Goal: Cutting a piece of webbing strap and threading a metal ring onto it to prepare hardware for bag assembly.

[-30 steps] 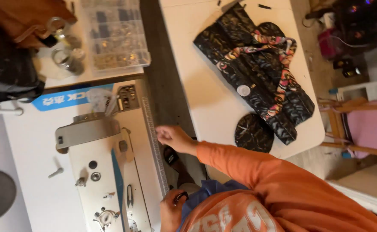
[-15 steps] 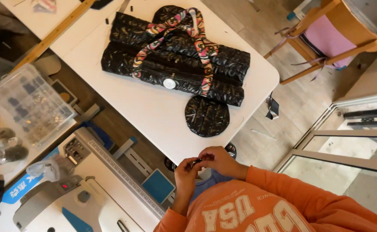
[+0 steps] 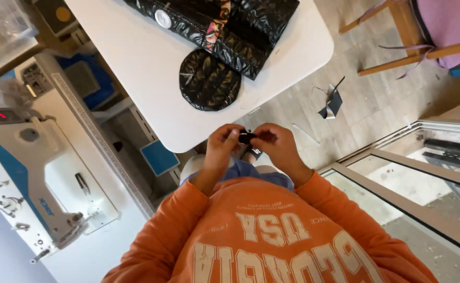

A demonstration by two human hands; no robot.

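Below the near edge of the white rectangular table (image 3: 135, 78), over the lap: left hand (image 3: 222, 149) and right hand (image 3: 277, 147), brought together, fingertips of both pinched on one small dark object (image 3: 246, 138), too small to identify. Both grips narrow, closed on that object; sleeves orange.

On the table, well apart from the hands: black glossy quilted round fabric piece (image 3: 209, 81), lying flat near the table's edge. Just beyond it, touching or overlapping at its far side: black glossy quilted bag (image 3: 251, 26) with multicoloured patterned strap (image 3: 214, 31) and round white button-like disc (image 3: 163, 18).

At left, on a separate white surface: white and blue sewing machine (image 3: 36, 173), with small red indicator light. Alongside it: long pale ruler strip (image 3: 101, 141) running along the surface edge. Lower, between the two tables: blue square pad (image 3: 159, 157).

On the pale tiled floor, right of the table: dark scrap of fabric (image 3: 332, 102), crumpled. Upper right: wooden chair (image 3: 397, 36) with pink-purple seat cushion (image 3: 450, 26). Lower right: metal-framed glass panel (image 3: 413, 178).
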